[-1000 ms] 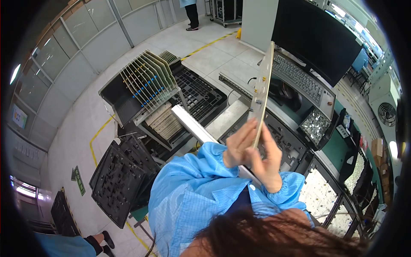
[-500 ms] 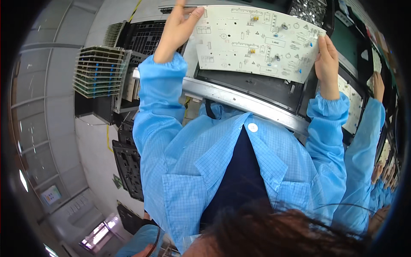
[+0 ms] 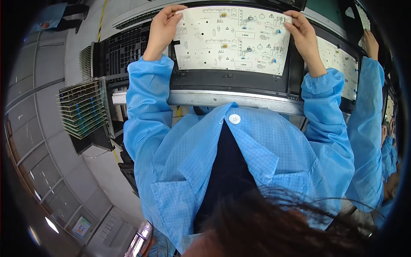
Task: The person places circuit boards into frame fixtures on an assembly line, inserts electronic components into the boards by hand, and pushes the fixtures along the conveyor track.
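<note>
A white printed circuit board (image 3: 233, 47) with a few small yellow, grey and blue components lies level over a black carrier tray (image 3: 205, 77). My left hand (image 3: 162, 32) grips the board's far left corner, its fingers bent over the edge. At the far right corner my right hand (image 3: 306, 40) has its thumb at the board's edge and its fingers curled beside it. The tray's near strip shows in front of the board. Whether the board rests fully on the tray cannot be made out.
A metal rail (image 3: 235, 100) runs between me and the tray. Right of it sits another white board (image 3: 338, 60) in a black tray, near a co-worker's hand (image 3: 370, 44). On the left stands a rack of stacked green boards (image 3: 81, 109).
The board has come down from a tilted, raised position to lie level over the black tray. Both my hands have moved with it, still at its corners. My view has turned slightly.
</note>
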Tool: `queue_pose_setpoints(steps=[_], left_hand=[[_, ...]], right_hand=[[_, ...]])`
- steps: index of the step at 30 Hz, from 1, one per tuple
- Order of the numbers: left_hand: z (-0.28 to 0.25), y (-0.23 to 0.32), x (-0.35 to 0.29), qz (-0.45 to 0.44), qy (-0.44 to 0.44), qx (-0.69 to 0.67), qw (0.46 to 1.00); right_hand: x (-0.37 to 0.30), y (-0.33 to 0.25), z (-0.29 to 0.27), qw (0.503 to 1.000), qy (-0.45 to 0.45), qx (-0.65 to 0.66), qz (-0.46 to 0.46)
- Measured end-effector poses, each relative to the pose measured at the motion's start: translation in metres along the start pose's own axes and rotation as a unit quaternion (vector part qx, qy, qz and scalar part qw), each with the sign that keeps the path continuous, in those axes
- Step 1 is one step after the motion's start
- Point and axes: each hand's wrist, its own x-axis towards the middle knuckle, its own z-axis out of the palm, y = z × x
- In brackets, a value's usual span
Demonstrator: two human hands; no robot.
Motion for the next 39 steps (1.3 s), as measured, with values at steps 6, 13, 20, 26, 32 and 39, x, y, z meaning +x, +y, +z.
queue_pose_setpoints(steps=[6,13,20,26,32,39], left_hand=[[0.016,-0.004,-0.011,0.058,0.027,0.290,0.955],[0.012,0.025,-0.032,0.142,0.029,0.396,0.907],[0.034,0.039,-0.070,0.139,-0.145,0.435,0.878],[0.008,0.017,-0.045,0.092,-0.011,0.351,0.932],[0.000,-0.018,0.005,0.143,0.055,0.358,0.921],[0.018,-0.036,0.034,0.167,0.024,0.341,0.925]], right_hand=[[-0.012,0.000,0.001,0.925,0.049,-0.364,-0.101],[-0.024,-0.031,-0.013,0.884,0.111,-0.445,-0.095],[-0.014,-0.030,-0.012,0.941,-0.093,-0.310,-0.094],[-0.013,-0.012,-0.004,0.939,-0.035,-0.322,-0.120],[-0.006,-0.013,-0.004,0.931,-0.046,-0.335,-0.135],[0.021,-0.004,-0.004,0.888,0.025,-0.452,-0.087]])
